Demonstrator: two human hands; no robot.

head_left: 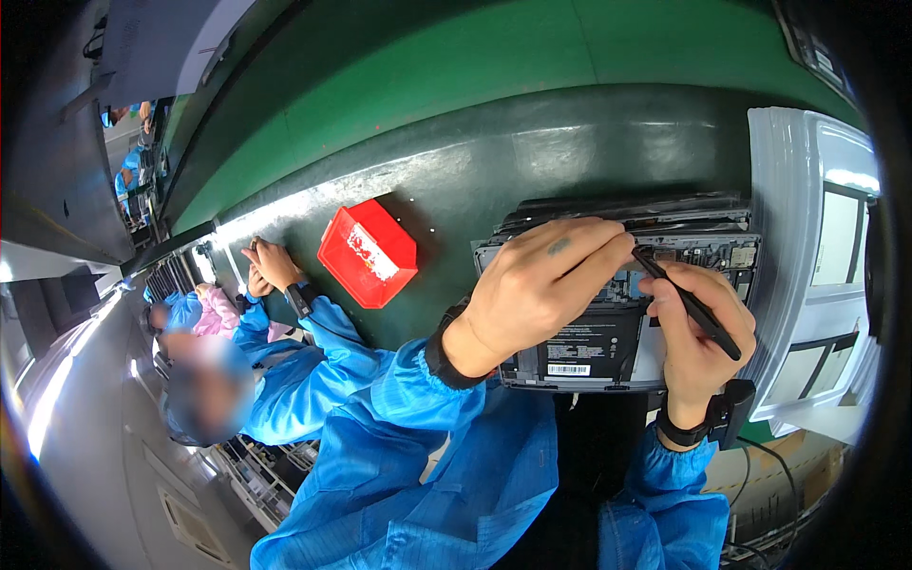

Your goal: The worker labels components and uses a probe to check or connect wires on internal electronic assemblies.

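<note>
Tool [708, 323], black, pinched in right hand [701, 353]; left hand [534, 287] arches over laptop [594, 348], grip unclear; red bin [400, 250], contents indistinct.

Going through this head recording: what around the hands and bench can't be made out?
All in the head view:
Part of the opened laptop: hidden under the left hand.
What the tip of the black tool in the right hand touches: too small, crowded by the left hand.
Fine print on the black battery: too small.
Dark-framed object, upper right: cut off by the fisheye rim.
</note>
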